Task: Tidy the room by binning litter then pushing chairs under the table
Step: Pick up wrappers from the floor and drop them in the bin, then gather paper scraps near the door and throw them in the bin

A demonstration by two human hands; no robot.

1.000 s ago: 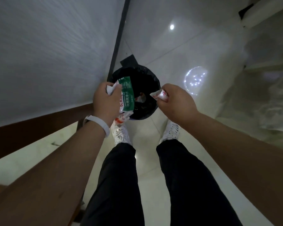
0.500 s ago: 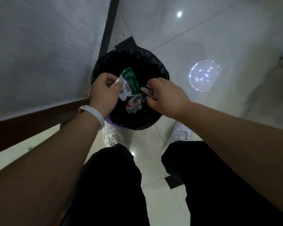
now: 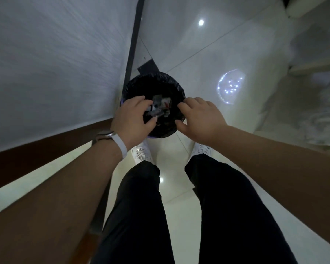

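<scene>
A round bin (image 3: 160, 78) lined with a black bag stands on the pale floor just ahead of my feet, against the wall. Crumpled litter (image 3: 161, 106), white and grey wrappers with a bit of red, lies inside it. My left hand (image 3: 133, 119) hovers over the bin's left rim with fingers spread and nothing in it. My right hand (image 3: 200, 116) hovers over the right rim, also spread and empty. A white band (image 3: 120, 143) is on my left wrist.
A white wall (image 3: 55, 63) with a dark brown skirting (image 3: 36, 153) runs along the left. A dark vertical strip (image 3: 133, 39) marks the corner behind the bin. Glossy tile floor (image 3: 227, 44) stretches to the right, where pale blurred furniture (image 3: 312, 82) stands. My legs and white shoes are below.
Both hands have let go of the wrappers, which now lie inside the bin. The fingers have spread apart above the rim.
</scene>
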